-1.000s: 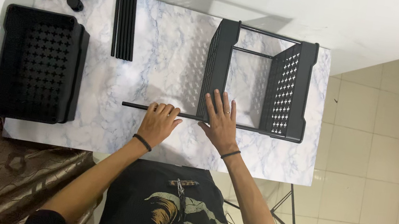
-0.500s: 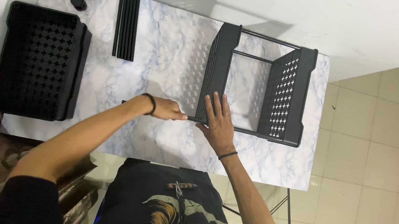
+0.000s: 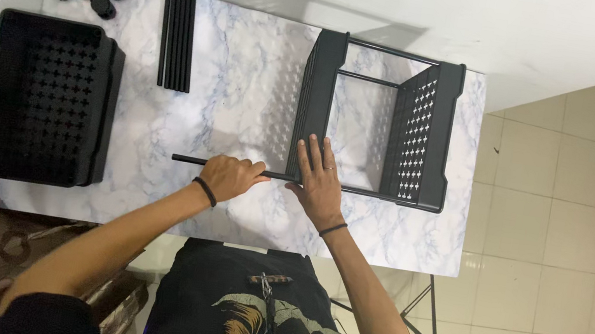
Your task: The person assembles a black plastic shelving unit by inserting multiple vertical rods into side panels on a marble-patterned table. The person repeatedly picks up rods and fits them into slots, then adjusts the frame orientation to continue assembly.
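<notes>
Two hands work near the bench's front edge: my left hand [image 3: 231, 177] has its fingers curled around a black rod [image 3: 188, 160], while my right hand [image 3: 320, 186] lies flat and open against the black shelf frame [image 3: 319, 100].

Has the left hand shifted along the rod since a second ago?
Yes. The left hand now grips the rod with its fingertips closer to the rack, and the forearm comes in at a flatter slant from the left.

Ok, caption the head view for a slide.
Left hand grips a thin black rod; right hand rests flat against a black rack.
</notes>
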